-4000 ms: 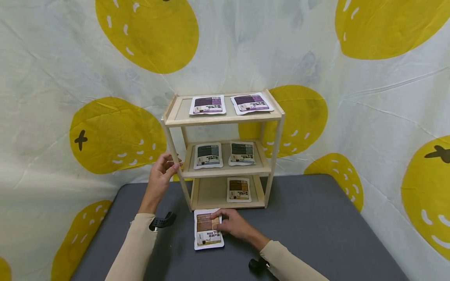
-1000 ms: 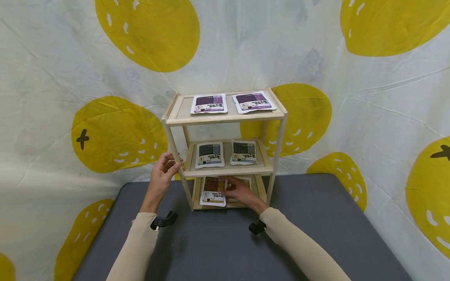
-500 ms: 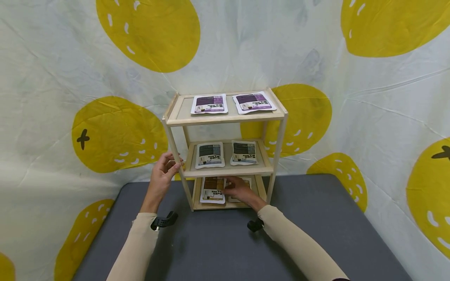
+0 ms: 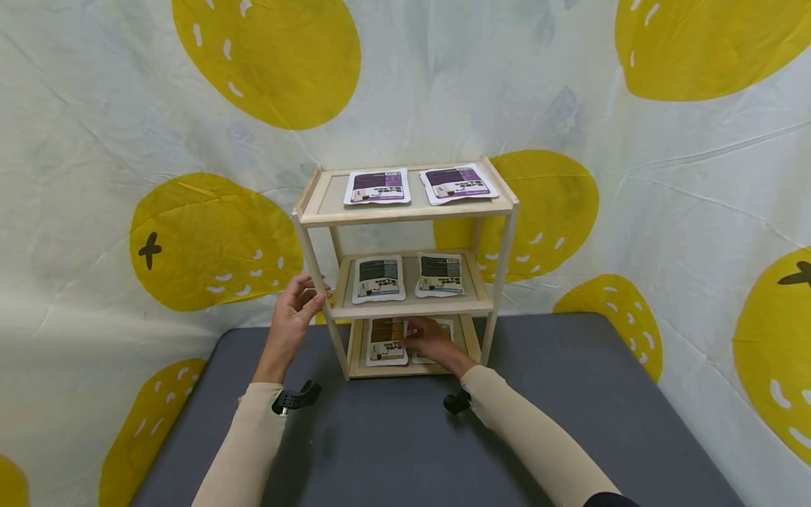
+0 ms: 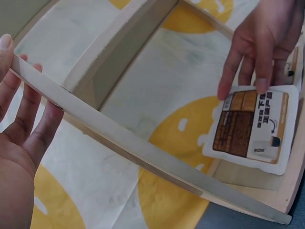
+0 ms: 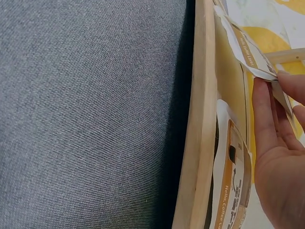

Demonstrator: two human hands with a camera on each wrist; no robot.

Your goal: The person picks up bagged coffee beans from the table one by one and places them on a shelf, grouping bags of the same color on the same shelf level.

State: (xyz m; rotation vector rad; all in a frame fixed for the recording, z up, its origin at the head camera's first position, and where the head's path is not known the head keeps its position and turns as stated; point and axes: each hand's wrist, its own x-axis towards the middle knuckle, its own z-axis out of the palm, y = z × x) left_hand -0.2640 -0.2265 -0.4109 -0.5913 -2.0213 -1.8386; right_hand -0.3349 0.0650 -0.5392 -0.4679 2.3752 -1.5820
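1. Behind everything hangs a pale cloth backdrop (image 4: 95, 105) printed with large yellow fruit shapes; it wraps round a dark grey table (image 4: 570, 422).
2. On the table's far edge stands a small wooden rack (image 4: 405, 211) with three shelves.
3. Two purple pouches (image 4: 376, 186) lie side by side on the top shelf, and two dark grey pouches (image 4: 378, 279) lie side by side on the middle one.
4. On the bottom shelf, a brown pouch (image 4: 386, 341) lies flat at the left. A second brown pouch (image 4: 443, 327) lies just beside it at the right, mostly covered by the right hand.
5. The right hand (image 4: 431, 341) reaches into the bottom shelf with fairly straight fingers. In the left wrist view the fingertips (image 5: 261, 85) press on the far edge of the left brown pouch (image 5: 250, 125); no curled grip shows.
6. In the right wrist view the right hand's fingers (image 6: 264, 112) lie stretched along a pouch's edge, close beside the shelf's front rail (image 6: 202, 119).
7. The left hand (image 4: 293, 313) is at the rack's front left post, at middle shelf height. Its fingers bend loosely round the post; the left wrist view shows them extended behind the wooden bar (image 5: 119, 138), touching it.
8. Both forearms wear beige sleeves (image 4: 243, 451), each with a small black wrist mount (image 4: 293, 398).
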